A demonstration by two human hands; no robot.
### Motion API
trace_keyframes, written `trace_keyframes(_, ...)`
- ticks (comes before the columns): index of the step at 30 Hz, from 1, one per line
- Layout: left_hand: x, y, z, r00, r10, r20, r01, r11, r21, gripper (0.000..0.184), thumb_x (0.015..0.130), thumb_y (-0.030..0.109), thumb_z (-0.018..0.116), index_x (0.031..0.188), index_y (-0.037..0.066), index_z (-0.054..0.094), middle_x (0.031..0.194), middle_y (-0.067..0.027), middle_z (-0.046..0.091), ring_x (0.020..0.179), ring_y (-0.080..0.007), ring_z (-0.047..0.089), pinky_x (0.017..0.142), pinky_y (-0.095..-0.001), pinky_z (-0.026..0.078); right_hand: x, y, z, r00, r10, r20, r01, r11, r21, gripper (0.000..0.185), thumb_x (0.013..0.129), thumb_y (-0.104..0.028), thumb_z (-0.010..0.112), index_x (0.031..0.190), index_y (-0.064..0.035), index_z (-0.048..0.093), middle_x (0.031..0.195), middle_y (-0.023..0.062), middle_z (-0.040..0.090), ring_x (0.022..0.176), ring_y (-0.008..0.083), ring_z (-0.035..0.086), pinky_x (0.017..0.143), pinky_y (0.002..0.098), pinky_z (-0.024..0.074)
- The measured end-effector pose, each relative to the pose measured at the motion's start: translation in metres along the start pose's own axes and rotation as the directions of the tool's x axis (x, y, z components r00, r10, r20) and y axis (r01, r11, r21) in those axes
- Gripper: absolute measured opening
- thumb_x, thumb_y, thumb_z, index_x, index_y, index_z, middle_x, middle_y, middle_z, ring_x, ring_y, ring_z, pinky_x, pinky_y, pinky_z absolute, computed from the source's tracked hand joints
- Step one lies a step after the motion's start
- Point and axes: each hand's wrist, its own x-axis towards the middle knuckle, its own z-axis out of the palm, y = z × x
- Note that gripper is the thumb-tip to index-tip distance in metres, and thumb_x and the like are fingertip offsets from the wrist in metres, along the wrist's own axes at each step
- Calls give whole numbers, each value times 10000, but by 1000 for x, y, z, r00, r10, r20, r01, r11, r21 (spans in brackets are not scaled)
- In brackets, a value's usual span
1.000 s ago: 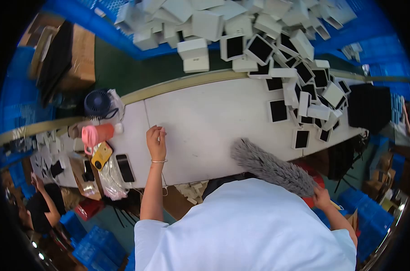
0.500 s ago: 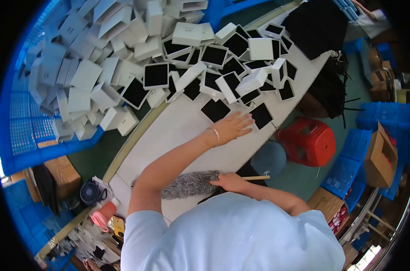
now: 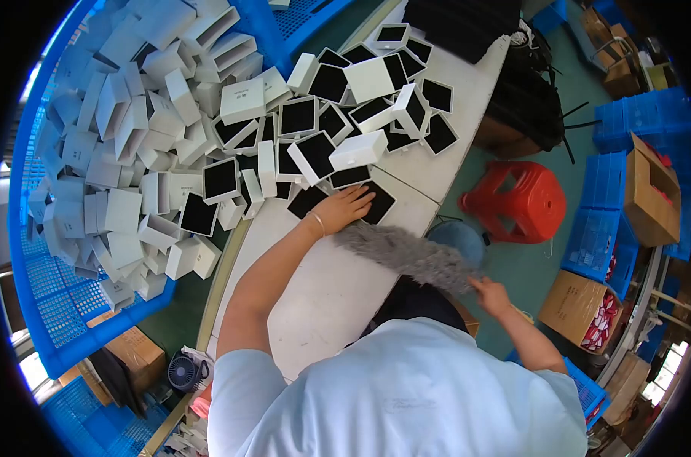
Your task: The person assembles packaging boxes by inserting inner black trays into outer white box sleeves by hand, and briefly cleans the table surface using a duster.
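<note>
Left hand (image 3: 336, 210): fingers slightly spread at black-lined boxes (image 3: 383, 201). Right hand (image 3: 493, 296): fingers curled round grey duster (image 3: 406, 254) (best swept lightly).

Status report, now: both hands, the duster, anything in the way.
Left fingers extended over open box, contact unclear. Right fingers gripping gray duster. Duster slanting across table edge. Box pile crowding table beyond left fingers.

Single head-worn view, facing forward and steeply down; wide, dark-rimmed. Shirt (image 3: 406, 381) nearest, at bottom; hands (image 3: 344, 207) and tabletop (image 3: 315, 293) mid-frame; floor (image 3: 524, 266) farther, right.
</note>
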Motion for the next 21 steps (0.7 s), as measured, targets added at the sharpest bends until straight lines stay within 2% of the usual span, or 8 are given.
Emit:
trace_keyframes(4,-9,9,-6,991,-114,74,120,989,-86,97,857,133,479,929,73,507,1396,-114,398,1304,-256,361,1114,-401,236,-34,59,-17,994,106,-2,-106,994,-7,495,716,-7,558,1176,-188,588,837,162,580,699,365,589,639,459,492)
trace_keyframes(9,-23,25,-14,983,-170,68,179,969,-168,105,862,152,484,874,56,524,1372,-126,417,1305,-264,357,1118,-410,238,-76,108,-17,924,289,-249,-259,954,149,525,713,29,522,1214,-125,555,912,182,597,816,389,573,747,454,478)
trace_keyframes(13,-47,57,-19,958,-286,-2,266,895,-359,102,848,145,515,813,49,517,1371,-133,415,1310,-276,351,1109,-424,264,-100,100,-9,932,308,-188,-273,943,192,496,716,0,532,1193,-130,568,919,173,593,802,390,570,720,448,485)
trace_keyframes(15,-57,63,-35,950,-294,102,311,885,-346,89,821,98,550,859,19,533,1375,-137,410,1309,-291,351,1100,-406,289,-101,91,1,993,22,-117,-10,995,101,489,721,-74,550,1197,-186,556,891,128,573,781,341,585,679,455,484)
trace_keyframes(16,-62,65,-39,912,-402,78,389,792,-470,116,808,76,558,894,2,534,1372,-140,412,1303,-304,356,1096,-389,296,-92,84,6,994,-90,-67,96,992,86,479,722,-94,558,1189,-203,559,883,118,569,768,325,591,668,450,486)
trace_keyframes(17,-65,66,-41,858,-508,71,448,675,-586,154,795,54,567,928,-16,534,1369,-143,414,1298,-318,361,1092,-371,302,-73,66,4,979,-203,-15,203,976,77,470,722,-113,566,1180,-220,563,875,109,564,754,310,597,658,445,487)
trace_keyframes(18,-67,62,-41,875,-483,23,418,731,-540,211,779,25,571,977,-33,525,1357,-151,426,1277,-341,382,1070,-349,335,-50,48,4,959,-281,29,279,958,72,471,725,-128,572,1183,-236,560,870,104,558,728,302,599,634,435,489)
trace_keyframes(21,-52,44,-64,855,-518,-27,394,682,-616,161,773,0,609,876,-10,486,1337,-164,445,1208,-355,444,982,-345,413,30,-17,14,849,-522,79,510,850,133,479,755,-160,561,1221,-262,526,857,111,552,642,302,596,542,411,481)
